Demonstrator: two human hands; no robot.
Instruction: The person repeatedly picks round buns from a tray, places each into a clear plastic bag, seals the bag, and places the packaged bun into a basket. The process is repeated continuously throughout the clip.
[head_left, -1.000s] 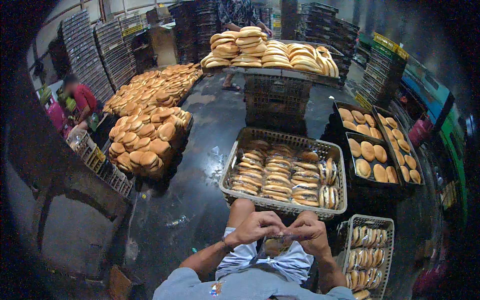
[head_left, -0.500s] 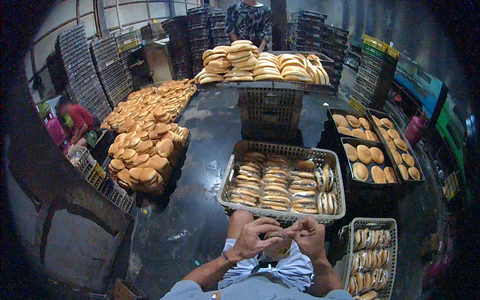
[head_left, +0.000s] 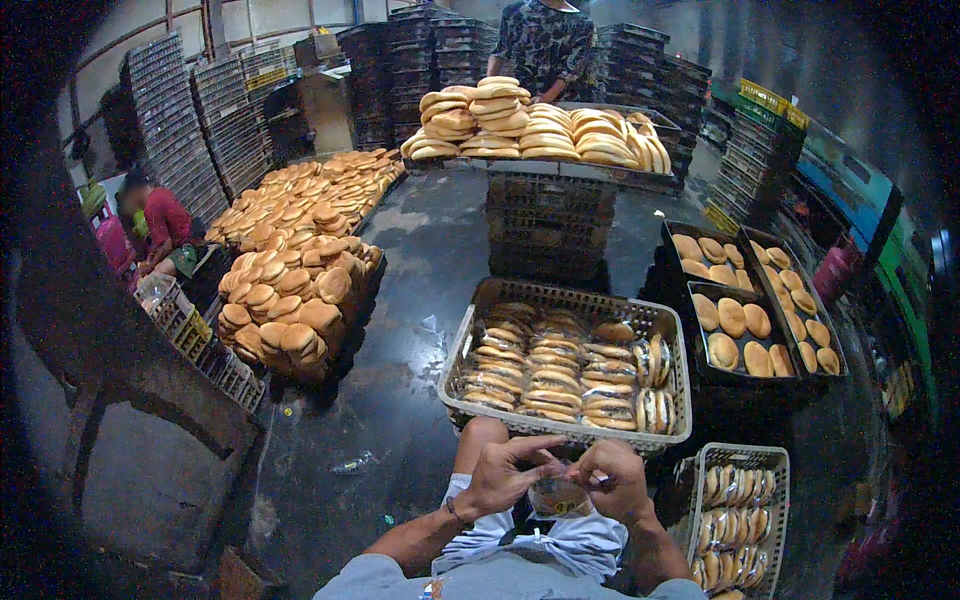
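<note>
Above my lap hangs a clear plastic bag (head_left: 560, 499) with a yellow printed mark; a bun seems to be inside. My left hand (head_left: 503, 478) pinches the gathered top of the bag from the left, its index finger stretched out above. My right hand (head_left: 612, 481) is curled, its fingertips pressed on the same gathered top. Just beyond my hands stands a pale plastic crate (head_left: 466, 402) holding rows of bagged buns (head_left: 553, 370) with dark filling. The exact grip at the bag's mouth is partly hidden by my fingers.
At lower right stands another crate (head_left: 783, 520) of bagged buns. Black trays (head_left: 742, 376) of buns lie to the right. Loose buns (head_left: 290, 300) are heaped on the left; more buns (head_left: 550, 130) are piled on a raised tray ahead. Two people (head_left: 170, 225) (head_left: 543, 45) are farther off.
My right hand has turned and curled tighter at the bag's top. My left fingers have shifted, with the index finger now straighter. The whole view has swung slightly left.
</note>
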